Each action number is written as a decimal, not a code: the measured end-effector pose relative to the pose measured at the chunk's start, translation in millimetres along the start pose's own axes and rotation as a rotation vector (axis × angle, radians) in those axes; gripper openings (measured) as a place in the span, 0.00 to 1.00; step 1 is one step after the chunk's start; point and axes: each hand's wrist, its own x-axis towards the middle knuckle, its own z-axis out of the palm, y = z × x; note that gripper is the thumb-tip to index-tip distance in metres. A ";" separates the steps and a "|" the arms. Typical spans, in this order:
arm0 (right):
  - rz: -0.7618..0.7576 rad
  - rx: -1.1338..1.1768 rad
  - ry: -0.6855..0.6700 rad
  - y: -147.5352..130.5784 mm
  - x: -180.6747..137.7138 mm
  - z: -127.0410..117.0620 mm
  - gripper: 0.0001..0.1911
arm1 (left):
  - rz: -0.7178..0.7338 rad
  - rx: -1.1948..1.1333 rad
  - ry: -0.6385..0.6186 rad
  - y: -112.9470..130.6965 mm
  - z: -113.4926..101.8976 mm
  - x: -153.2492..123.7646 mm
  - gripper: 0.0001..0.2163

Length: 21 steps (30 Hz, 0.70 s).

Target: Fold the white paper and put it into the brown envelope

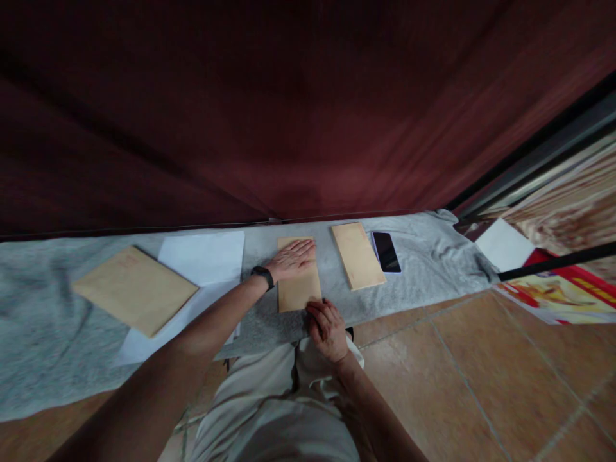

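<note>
A brown paper envelope (pixel 293 295) lies on the grey cloth directly in front of me. My left hand (pixel 291 258), with a black band on its wrist, rests flat across the upper part of it, fingers stretched out. At the lower right corner, the curled fingers of my right hand (pixel 328 328) close on the envelope's edge; the thumb side is partly hidden. To the right is a stack of brown envelopes (pixel 357 255). Another, larger stack of brown envelopes (pixel 137 289) lies at the left, overlapping white paper sheets (pixel 206 256).
A phone (pixel 386 251) lies right of the envelope stack. The grey cloth (pixel 428 256) covers a long, narrow surface against a dark red panel (pixel 308 128). At the far right, a red and yellow printed box (pixel 563 292) stands beyond a black bar; tiled floor (pixel 447 366) is below.
</note>
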 end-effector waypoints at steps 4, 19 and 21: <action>0.003 0.020 0.033 1.1 -1.0 1.5 0.24 | 0.028 -0.033 0.001 8.6 6.0 -8.0 0.28; 0.081 -0.001 0.177 6.6 -7.5 11.1 0.23 | 0.104 -0.156 -0.003 57.2 14.4 -49.3 0.24; 0.083 -0.005 0.185 7.5 -8.4 12.0 0.23 | 0.102 -0.162 -0.022 65.9 13.3 -54.6 0.24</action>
